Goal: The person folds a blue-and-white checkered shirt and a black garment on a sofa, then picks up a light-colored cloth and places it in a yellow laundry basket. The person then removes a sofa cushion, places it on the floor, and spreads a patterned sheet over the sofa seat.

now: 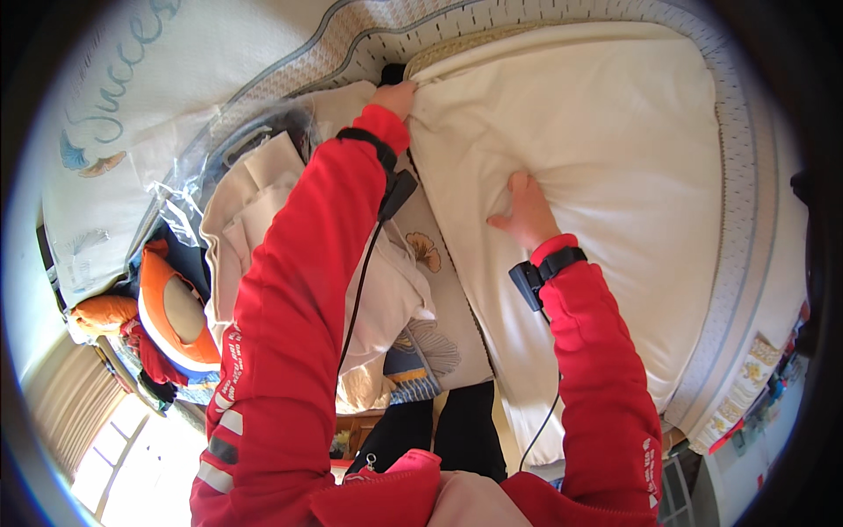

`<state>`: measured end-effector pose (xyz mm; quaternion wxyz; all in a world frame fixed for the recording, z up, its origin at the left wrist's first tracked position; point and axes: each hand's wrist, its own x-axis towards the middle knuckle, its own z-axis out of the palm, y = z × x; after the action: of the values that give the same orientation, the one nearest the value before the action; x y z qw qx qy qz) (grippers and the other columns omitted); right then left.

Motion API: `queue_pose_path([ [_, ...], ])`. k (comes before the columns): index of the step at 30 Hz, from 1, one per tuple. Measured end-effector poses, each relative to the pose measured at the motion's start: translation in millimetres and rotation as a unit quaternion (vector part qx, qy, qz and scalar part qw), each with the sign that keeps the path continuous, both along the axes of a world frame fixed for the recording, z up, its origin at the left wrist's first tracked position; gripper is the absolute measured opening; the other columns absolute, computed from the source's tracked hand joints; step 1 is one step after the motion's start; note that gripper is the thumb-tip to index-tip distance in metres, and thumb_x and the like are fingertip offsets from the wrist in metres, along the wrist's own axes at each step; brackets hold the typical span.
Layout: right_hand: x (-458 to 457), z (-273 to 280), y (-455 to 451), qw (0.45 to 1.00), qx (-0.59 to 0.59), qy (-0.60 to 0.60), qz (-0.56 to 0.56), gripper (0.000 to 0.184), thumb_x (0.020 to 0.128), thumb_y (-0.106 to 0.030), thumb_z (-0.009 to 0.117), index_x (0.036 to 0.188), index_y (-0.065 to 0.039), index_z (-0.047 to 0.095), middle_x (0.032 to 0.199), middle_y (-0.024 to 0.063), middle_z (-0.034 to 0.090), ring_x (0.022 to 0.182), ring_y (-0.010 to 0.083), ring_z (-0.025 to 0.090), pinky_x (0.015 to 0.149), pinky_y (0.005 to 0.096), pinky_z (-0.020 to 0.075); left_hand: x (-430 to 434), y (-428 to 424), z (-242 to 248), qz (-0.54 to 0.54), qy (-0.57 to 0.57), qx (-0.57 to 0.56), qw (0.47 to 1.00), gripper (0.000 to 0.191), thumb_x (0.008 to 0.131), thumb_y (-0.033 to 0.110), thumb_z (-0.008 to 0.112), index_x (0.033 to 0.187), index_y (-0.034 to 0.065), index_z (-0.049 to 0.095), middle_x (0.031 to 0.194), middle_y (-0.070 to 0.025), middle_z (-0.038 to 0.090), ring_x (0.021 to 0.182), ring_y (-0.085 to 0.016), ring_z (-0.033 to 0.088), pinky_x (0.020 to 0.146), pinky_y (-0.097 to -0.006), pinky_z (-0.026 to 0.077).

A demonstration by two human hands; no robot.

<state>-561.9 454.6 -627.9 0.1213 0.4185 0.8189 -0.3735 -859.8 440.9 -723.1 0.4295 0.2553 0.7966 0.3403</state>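
Note:
A cream cloth cover lies over a broad flat pad in front of me, its surface wrinkled near my hands. My left hand reaches far out and grips the cover's far left edge; the fingertips are partly hidden by the fabric. Nearer to me, my right hand presses on top of the cover, thumb spread from the bent fingers, with creases running out from it. Along the cover's left side runs a dark zigzag edge, and beside it shows light fabric with a printed brown ginkgo leaf.
Left of my left arm lie a folded cream blanket, a clear plastic bag and an orange-and-white cushion. Mattress borders curve around the far and right sides. Thin cables hang from both wrist straps. A bright window stands lower left.

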Motion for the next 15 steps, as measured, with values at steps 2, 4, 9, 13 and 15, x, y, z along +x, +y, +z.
queue_pose_path([
  [2,0,0,0,1.0,-0.003,-0.011,-0.003,0.061,0.059,-0.017,0.078,0.102,-0.002,0.038,0.103,0.0218,0.046,0.098,0.0381,0.048,0.083,0.0423,0.043,-3,-2,2,0.199,-0.351,0.027,0.915,0.032,0.079,0.027,0.05,0.096,0.0013,0.059,0.097,-0.0199,0.061,0.09,-0.036,0.056,0.077,-0.0376,0.044],
  [4,0,-1,0,1.0,0.003,-0.022,0.0,0.062,0.059,-0.018,0.078,0.102,-0.002,0.037,0.103,0.0222,0.046,0.098,0.0381,0.048,0.083,0.0421,0.0429,-11,-10,15,-0.216,0.081,0.099,0.968,0.03,0.078,0.028,0.053,0.093,0.0032,0.06,0.095,-0.0193,0.061,0.089,-0.035,0.057,0.076,-0.0382,0.045],
  [9,-2,-3,-1,1.0,0.003,-0.02,-0.008,0.063,0.058,-0.018,0.078,0.102,-0.001,0.036,0.102,0.0228,0.045,0.098,0.0384,0.048,0.083,0.0415,0.0423,-9,-8,52,-0.241,0.255,0.046,0.935,0.021,0.079,0.023,0.054,0.082,0.0024,0.056,0.084,-0.0207,0.061,0.081,-0.039,0.057,0.071,-0.0444,0.046],
  [13,-2,-3,-1,1.0,0.002,-0.02,-0.02,0.063,0.057,-0.016,0.077,0.102,-0.001,0.036,0.103,0.0236,0.044,0.098,0.04,0.046,0.085,0.0416,0.0407,-10,17,52,-0.015,0.279,0.014,0.96,0.021,0.078,0.022,0.056,0.086,0.0021,0.055,0.081,-0.0198,0.063,0.079,-0.039,0.059,0.07,-0.046,0.046],
  [15,-3,-3,-1,1.0,0.0,-0.016,-0.017,0.064,0.057,-0.017,0.077,0.103,-0.001,0.036,0.104,0.0241,0.043,0.098,0.0403,0.046,0.085,0.0418,0.0406,-10,26,41,0.04,0.282,0.009,0.959,0.023,0.079,0.024,0.054,0.085,0.0022,0.057,0.082,-0.0204,0.063,0.079,-0.039,0.059,0.07,-0.0453,0.047],
])
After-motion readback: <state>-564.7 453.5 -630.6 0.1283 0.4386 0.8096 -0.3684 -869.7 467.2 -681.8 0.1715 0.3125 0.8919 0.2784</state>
